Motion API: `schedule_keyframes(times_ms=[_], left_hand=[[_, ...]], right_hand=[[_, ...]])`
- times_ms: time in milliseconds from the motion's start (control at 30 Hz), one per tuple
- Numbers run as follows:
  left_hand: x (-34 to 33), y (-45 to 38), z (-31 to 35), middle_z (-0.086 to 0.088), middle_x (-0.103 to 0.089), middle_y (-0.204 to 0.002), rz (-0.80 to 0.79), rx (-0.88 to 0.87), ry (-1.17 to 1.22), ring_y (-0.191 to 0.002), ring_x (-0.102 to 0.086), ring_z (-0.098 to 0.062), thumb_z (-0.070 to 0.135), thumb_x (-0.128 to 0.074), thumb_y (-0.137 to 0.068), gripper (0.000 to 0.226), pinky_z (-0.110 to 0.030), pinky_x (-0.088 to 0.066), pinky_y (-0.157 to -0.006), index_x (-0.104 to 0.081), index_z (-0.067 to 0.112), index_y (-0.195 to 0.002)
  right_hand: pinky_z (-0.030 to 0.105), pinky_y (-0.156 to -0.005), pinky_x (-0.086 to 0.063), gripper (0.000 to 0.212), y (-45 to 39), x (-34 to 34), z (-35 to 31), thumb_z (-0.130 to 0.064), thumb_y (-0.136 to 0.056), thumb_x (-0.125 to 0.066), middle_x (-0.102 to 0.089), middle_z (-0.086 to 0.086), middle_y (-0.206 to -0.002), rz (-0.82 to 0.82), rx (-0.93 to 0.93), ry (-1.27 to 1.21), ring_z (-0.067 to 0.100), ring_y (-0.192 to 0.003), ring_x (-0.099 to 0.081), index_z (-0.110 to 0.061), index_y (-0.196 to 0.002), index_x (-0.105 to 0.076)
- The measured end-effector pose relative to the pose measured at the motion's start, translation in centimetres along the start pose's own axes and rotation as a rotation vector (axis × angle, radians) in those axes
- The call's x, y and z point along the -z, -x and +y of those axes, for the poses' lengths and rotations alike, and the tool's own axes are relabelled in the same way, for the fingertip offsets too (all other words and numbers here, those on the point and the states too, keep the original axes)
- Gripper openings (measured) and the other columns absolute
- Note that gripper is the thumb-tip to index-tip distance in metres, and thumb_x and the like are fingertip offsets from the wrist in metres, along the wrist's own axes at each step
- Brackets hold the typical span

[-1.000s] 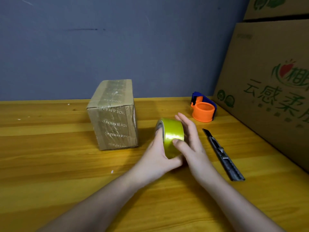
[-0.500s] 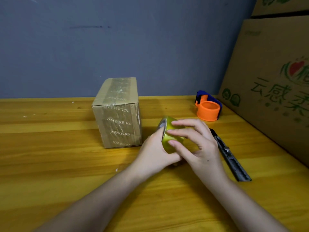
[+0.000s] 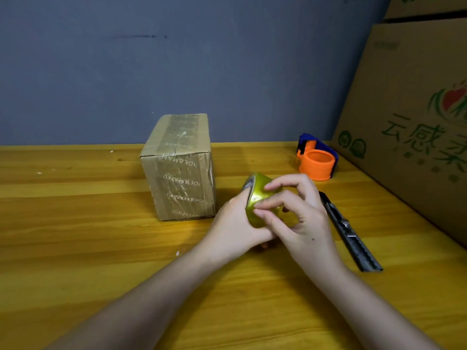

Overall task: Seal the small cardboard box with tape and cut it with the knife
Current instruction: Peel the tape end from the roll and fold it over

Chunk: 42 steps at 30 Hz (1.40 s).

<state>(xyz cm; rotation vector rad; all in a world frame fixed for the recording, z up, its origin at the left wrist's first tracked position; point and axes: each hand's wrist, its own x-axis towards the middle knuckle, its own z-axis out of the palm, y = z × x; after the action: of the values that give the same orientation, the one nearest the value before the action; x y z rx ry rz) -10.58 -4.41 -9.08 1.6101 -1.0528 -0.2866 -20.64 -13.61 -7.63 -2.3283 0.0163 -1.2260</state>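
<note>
Tape point(image 3: 257, 202), a yellow-green roll, sits tilted between both hands just above the tabletop point(image 3: 75, 248); the left hand point(image 3: 235, 228) wraps it from the near side with the thumb at the roll's open core, and the right hand point(image 3: 300, 218) curls over it, fingertips pressed to the outer band. The small cardboard box point(image 3: 179, 168) stands closed just left of the hands, its top and front already banded with printed tape; the knife point(image 3: 348, 231) lies flat just right of the right hand, an orange-and-blue tape dispenser point(image 3: 316, 160) rests behind it, and a large printed carton point(image 3: 409, 122) walls the right edge.

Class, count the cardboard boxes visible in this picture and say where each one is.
3: the small cardboard box on the table, the large printed cardboard box at right, and another box stacked above it. Others may lie outside the view.
</note>
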Motion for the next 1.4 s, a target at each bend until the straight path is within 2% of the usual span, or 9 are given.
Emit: schedule_keyframes(times_ms=[133,233,433,600,800,967,1067,1167,1400], left_hand=[[0.0,-0.1,-0.1,0.0,-0.067,-0.08,-0.005,-0.021,-0.058,-0.073,-0.066,-0.026,0.036,-0.065,-0.053,0.044,-0.05,-0.056,-0.064,-0.052,0.033,-0.095],[-0.1,-0.1,-0.2,-0.003,-0.069,-0.084,-0.009,-0.007,-0.028,-0.07,-0.069,-0.026,0.033,-0.067,-0.053,0.049,-0.05,-0.057,-0.062,-0.054,0.033,-0.101],[0.0,-0.1,0.0,-0.006,-0.069,-0.08,-0.02,-0.038,-0.022,-0.063,-0.068,-0.025,0.034,-0.065,-0.056,0.043,-0.047,-0.057,-0.061,-0.053,0.028,-0.097],[0.2,-0.1,0.5,0.005,-0.065,-0.071,-0.027,-0.013,0.021,-0.054,-0.066,-0.02,0.033,-0.065,-0.053,0.034,-0.041,-0.058,-0.053,-0.054,0.034,-0.086],[0.3,-0.2,0.5,0.001,-0.066,-0.074,-0.062,-0.014,0.019,-0.056,-0.066,-0.023,0.031,-0.065,-0.053,0.035,-0.042,-0.058,-0.053,-0.055,0.031,-0.086],[0.3,-0.3,0.4,-0.003,-0.069,-0.077,-0.091,-0.008,0.03,-0.056,-0.067,-0.027,0.028,-0.067,-0.053,0.04,-0.042,-0.058,-0.054,-0.058,0.027,-0.092],[0.5,-0.3,0.7,0.0,-0.066,-0.068,-0.132,-0.016,-0.008,-0.052,-0.067,-0.024,0.028,-0.064,-0.052,0.039,-0.038,-0.056,-0.053,-0.055,0.027,-0.09],[0.7,-0.3,1.0,-0.001,-0.064,-0.062,-0.193,-0.004,-0.065,-0.052,-0.068,-0.022,0.029,-0.061,-0.052,0.032,-0.032,-0.05,-0.051,-0.051,0.035,-0.082],[1.2,-0.2,1.8,-0.006,-0.068,-0.061,-0.273,-0.032,-0.225,-0.054,-0.069,-0.022,0.027,-0.063,-0.061,0.029,-0.04,-0.057,-0.057,-0.048,0.026,-0.087]], right_hand=[[0.025,-0.086,-0.042,0.012,0.2,0.1,0.1,-0.025,-0.081,-0.068,-0.054,-0.009,-0.104,0.013,0.013,0.01,0.011,-0.102,-0.052,-0.015,-0.089,-0.07],[0.031,-0.082,-0.046,0.026,0.2,0.3,0.2,-0.027,-0.082,-0.068,-0.056,-0.006,-0.108,0.001,0.006,-0.005,0.01,-0.105,-0.053,-0.016,-0.105,-0.067],[0.028,-0.083,-0.045,0.018,0.0,0.3,0.1,-0.028,-0.082,-0.066,-0.057,-0.006,-0.107,0.002,0.027,0.02,0.011,-0.103,-0.053,-0.015,-0.093,-0.073],[0.027,-0.081,-0.044,0.018,-0.3,0.1,0.2,-0.031,-0.083,-0.064,-0.055,-0.007,-0.107,-0.042,-0.008,0.014,0.011,-0.104,-0.05,-0.017,-0.09,-0.072],[0.021,-0.087,-0.039,0.011,0.1,0.0,0.0,-0.027,-0.081,-0.066,-0.053,-0.009,-0.103,0.0,-0.01,0.003,0.014,-0.101,-0.051,-0.017,-0.081,-0.07],[0.027,-0.08,-0.044,0.025,0.1,0.4,0.0,-0.028,-0.08,-0.07,-0.056,-0.005,-0.103,0.004,-0.025,-0.005,0.012,-0.1,-0.053,-0.017,-0.102,-0.067],[0.021,-0.078,-0.041,0.025,-0.4,1.1,0.2,-0.035,-0.08,-0.068,-0.058,-0.003,-0.101,-0.045,0.013,0.071,0.012,-0.098,-0.053,-0.017,-0.097,-0.07],[0.023,-0.078,-0.043,0.025,-0.6,1.6,0.2,-0.038,-0.079,-0.068,-0.058,-0.003,-0.099,-0.053,0.039,0.102,0.013,-0.095,-0.054,-0.017,-0.093,-0.071],[0.029,-0.078,-0.045,0.017,-0.6,1.9,0.3,-0.032,-0.083,-0.066,-0.058,-0.001,-0.092,-0.03,0.078,0.143,0.016,-0.088,-0.054,-0.016,-0.086,-0.07]])
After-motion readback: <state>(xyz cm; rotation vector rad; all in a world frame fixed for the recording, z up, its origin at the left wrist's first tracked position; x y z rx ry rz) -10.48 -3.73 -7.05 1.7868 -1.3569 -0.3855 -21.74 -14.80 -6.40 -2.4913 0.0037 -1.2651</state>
